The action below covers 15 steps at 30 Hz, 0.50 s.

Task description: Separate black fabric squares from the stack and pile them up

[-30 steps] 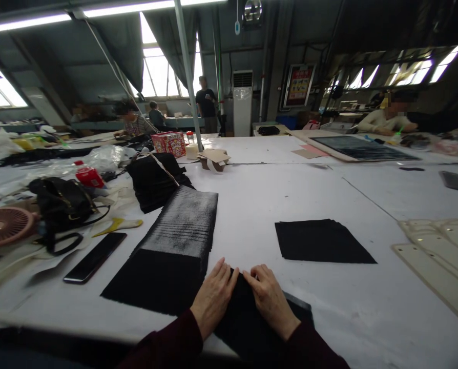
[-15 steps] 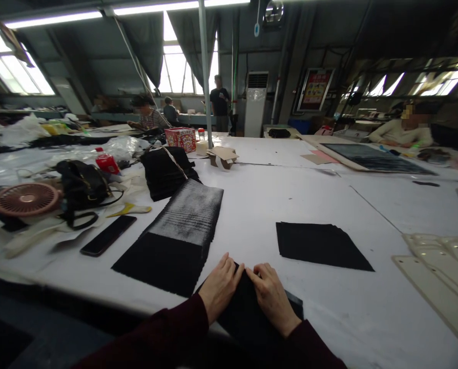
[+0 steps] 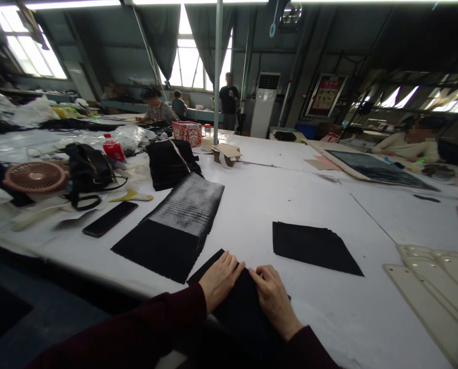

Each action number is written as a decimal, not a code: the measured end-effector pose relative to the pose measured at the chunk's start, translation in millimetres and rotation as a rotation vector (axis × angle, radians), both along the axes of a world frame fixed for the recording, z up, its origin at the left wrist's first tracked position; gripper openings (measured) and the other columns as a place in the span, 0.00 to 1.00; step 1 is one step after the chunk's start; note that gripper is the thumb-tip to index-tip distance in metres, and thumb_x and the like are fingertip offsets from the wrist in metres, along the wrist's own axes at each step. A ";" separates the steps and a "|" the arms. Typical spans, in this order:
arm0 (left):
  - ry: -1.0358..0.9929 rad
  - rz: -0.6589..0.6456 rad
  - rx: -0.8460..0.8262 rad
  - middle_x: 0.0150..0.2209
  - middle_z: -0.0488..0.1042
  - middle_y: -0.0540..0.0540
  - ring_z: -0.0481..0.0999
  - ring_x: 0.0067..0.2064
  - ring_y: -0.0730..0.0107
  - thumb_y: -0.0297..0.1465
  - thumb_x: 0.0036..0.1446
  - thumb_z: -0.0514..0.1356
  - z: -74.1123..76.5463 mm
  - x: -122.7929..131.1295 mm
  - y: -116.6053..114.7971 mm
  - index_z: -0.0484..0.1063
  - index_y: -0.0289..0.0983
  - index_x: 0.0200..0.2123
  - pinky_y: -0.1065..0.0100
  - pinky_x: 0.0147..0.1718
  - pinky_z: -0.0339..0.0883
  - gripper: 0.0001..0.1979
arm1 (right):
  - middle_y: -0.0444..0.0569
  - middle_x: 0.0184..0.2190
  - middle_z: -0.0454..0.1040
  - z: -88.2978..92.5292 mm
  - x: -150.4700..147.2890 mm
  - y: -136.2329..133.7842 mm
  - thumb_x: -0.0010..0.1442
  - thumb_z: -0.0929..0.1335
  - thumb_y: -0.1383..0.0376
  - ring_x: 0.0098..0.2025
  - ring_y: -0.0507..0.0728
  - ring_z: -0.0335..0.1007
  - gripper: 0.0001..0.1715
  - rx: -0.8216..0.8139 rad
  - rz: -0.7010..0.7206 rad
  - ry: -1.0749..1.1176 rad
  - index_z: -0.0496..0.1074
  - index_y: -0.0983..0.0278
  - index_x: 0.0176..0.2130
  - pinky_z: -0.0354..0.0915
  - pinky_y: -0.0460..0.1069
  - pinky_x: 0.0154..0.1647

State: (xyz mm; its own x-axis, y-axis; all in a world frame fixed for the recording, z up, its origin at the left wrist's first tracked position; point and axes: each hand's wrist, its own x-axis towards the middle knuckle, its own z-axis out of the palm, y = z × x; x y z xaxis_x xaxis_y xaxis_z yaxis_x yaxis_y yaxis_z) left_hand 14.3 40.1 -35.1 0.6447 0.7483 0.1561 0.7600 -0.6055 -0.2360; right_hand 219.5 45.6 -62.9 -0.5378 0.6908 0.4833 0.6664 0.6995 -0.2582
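Note:
Both my hands rest on a black fabric piece (image 3: 244, 307) lying at the near edge of the white table (image 3: 267, 200). My left hand (image 3: 220, 279) lies flat on its upper left part, fingers stretched and close together. My right hand (image 3: 274, 300) presses on it just to the right, fingers slightly curled, fingertips almost touching the left hand. A long fanned row of black fabric pieces (image 3: 177, 223) stretches away to the left. A flat stack of black pieces (image 3: 313, 247) lies to the right.
A phone (image 3: 109, 219), a black bag (image 3: 88, 174), a pink fan (image 3: 35, 177), a red-capped bottle (image 3: 113, 149) and a folded black pile (image 3: 171, 163) sit at left. Beige templates (image 3: 436, 287) lie at right. Other people work at the far tables.
The view has swung to the left and my hands with the fabric have shifted a little toward the table's edge. Their hold on the fabric is unchanged.

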 end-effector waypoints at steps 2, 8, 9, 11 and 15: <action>0.002 -0.025 -0.009 0.53 0.69 0.38 0.66 0.55 0.60 0.26 0.63 0.51 1.8 2.9 1.2 0.60 0.30 0.60 0.57 0.61 0.50 0.22 | 0.52 0.37 0.68 0.2 3.1 -1.9 0.64 0.60 0.76 0.39 0.58 0.62 0.20 -0.004 -0.003 0.003 0.71 0.63 0.51 0.65 0.54 0.41; 0.015 -0.027 -0.028 0.44 0.71 0.41 0.71 0.47 0.60 0.25 0.63 0.50 9.4 12.9 -3.1 0.57 0.31 0.62 0.58 0.56 0.58 0.24 | 0.51 0.37 0.68 0.4 10.5 -6.0 0.63 0.60 0.77 0.40 0.58 0.62 0.23 -0.012 -0.019 0.009 0.70 0.62 0.53 0.65 0.54 0.41; 0.017 -0.024 -0.032 0.44 0.71 0.41 0.71 0.48 0.59 0.26 0.63 0.50 9.7 14.7 -4.2 0.57 0.32 0.62 0.56 0.56 0.58 0.24 | 0.51 0.37 0.68 0.6 11.9 -6.7 0.63 0.61 0.77 0.40 0.58 0.62 0.23 -0.013 -0.022 0.010 0.70 0.62 0.54 0.64 0.54 0.41; 0.005 -0.025 -0.039 0.46 0.71 0.39 0.70 0.50 0.58 0.27 0.63 0.51 9.0 18.0 -5.4 0.58 0.33 0.62 0.54 0.58 0.56 0.24 | 0.51 0.37 0.68 1.0 15.1 -8.4 0.63 0.61 0.77 0.40 0.58 0.62 0.23 -0.014 -0.026 0.012 0.70 0.62 0.54 0.64 0.54 0.41; -0.032 -0.054 -0.049 0.51 0.69 0.39 0.68 0.53 0.60 0.24 0.63 0.50 5.4 24.1 -5.0 0.59 0.31 0.61 0.58 0.60 0.54 0.22 | 0.51 0.37 0.68 2.6 22.1 -12.3 0.63 0.61 0.76 0.41 0.59 0.62 0.22 -0.021 -0.029 0.012 0.71 0.62 0.53 0.64 0.54 0.41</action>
